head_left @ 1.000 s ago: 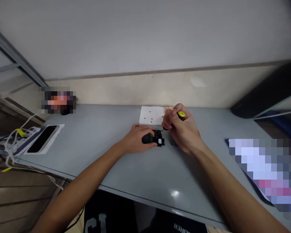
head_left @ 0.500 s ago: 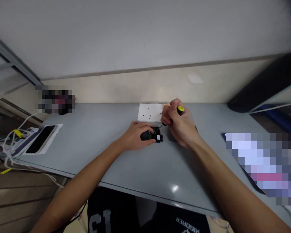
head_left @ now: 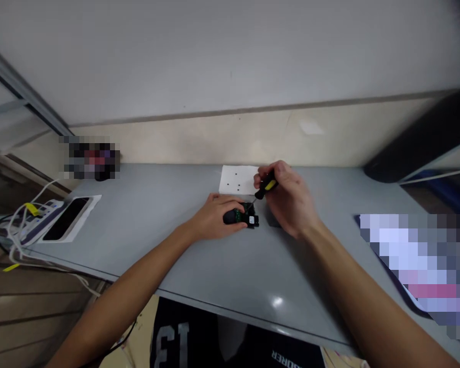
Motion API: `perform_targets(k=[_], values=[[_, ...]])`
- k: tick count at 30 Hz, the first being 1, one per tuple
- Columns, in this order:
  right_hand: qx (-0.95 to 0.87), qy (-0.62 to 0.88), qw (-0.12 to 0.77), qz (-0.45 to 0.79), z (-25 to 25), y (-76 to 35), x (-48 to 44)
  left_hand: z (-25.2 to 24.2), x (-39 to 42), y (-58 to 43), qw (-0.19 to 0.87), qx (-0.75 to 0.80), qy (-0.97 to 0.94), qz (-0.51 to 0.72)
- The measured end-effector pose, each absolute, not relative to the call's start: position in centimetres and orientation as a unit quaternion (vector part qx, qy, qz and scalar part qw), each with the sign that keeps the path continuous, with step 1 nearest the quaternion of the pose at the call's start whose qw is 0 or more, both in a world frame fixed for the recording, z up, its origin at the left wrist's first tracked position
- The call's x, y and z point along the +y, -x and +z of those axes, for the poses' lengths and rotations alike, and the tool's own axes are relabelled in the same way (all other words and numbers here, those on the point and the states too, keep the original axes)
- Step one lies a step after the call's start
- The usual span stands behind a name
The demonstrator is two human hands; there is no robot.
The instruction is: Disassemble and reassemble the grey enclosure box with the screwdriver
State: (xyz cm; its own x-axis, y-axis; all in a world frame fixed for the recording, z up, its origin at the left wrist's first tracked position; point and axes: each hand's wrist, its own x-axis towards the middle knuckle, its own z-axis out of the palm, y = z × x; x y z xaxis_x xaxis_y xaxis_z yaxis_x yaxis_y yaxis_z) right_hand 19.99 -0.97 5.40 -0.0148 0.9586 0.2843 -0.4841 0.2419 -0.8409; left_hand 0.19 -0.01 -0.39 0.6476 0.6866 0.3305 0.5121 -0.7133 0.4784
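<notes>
Shiny gray desk (head_left: 199, 266), pale wall (head_left: 184, 144) far side — left hand (head_left: 214, 219) gripping black gadget (head_left: 249, 220), right hand (head_left: 293, 199) wrapped round screwdriver (head_left: 268, 185).

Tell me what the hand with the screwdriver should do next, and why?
Maybe give the screwdriver a small twist: the right hand grips it, its shaft slants down to the black gadget, and the left hand holds that gadget. Exactly where the shaft ends is too small to tell.

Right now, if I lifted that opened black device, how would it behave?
The black device is probably light, being small beside the left hand. Its exposed green circuitry suggests it may be fragile, and its hard-looking casing would likely stay stiff.
</notes>
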Motion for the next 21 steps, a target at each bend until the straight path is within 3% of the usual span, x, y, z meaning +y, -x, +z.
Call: perform_targets(k=[21], values=[[-0.482, 0.290, 0.622, 0.544, 5.61, -19.92, -1.22, 0.06, -0.30, -0.20, 0.171, 0.336, -0.893, 0.244]])
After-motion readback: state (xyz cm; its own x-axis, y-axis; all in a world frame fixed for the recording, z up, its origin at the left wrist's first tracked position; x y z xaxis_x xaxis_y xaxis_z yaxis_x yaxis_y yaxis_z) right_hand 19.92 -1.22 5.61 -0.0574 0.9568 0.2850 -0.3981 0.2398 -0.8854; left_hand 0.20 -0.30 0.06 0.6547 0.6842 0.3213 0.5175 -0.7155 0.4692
